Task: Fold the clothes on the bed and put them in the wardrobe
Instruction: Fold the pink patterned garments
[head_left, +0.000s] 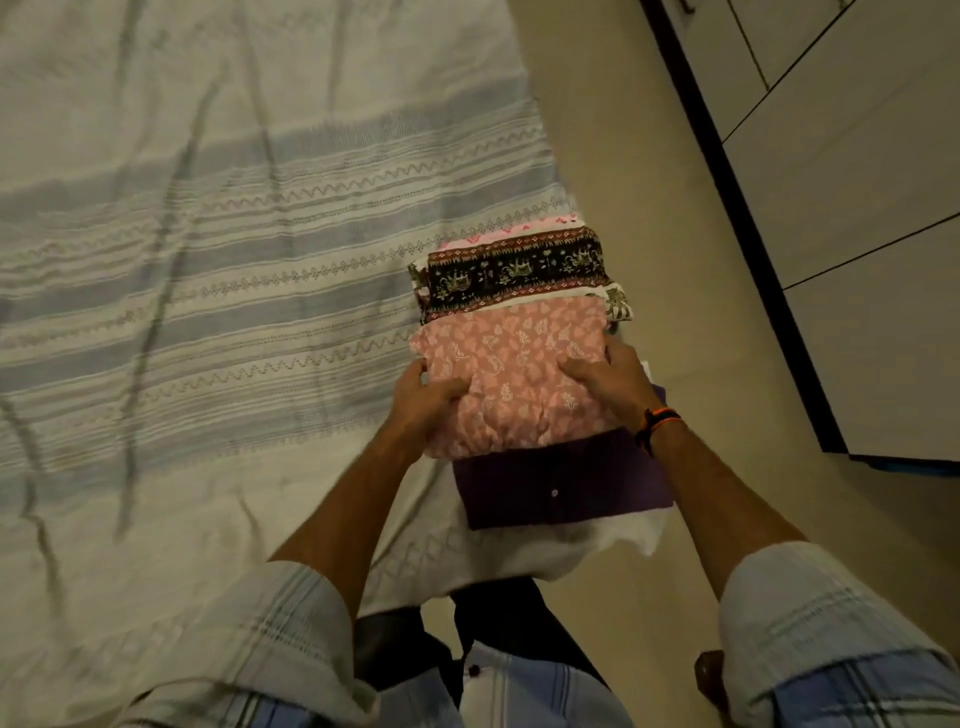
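Observation:
A stack of folded clothes rests at the bed's right edge. On top lies a pink leaf-print garment (514, 358). Behind it shows a black cloth with gold and red patterns (514, 273), and a purple buttoned shirt (561, 486) sticks out below toward me, over a white cloth (571, 551). My left hand (423, 402) grips the stack's left side, thumb on the pink garment. My right hand (605, 376) grips its right side, fingers on top. An orange-and-black band circles the right wrist.
The bed (208, 260) is covered by a wrinkled cream sheet with grey-blue stripes and fills the left. A strip of beige floor (649, 182) runs between the bed and white wardrobe doors (857, 182) with a dark base at the right.

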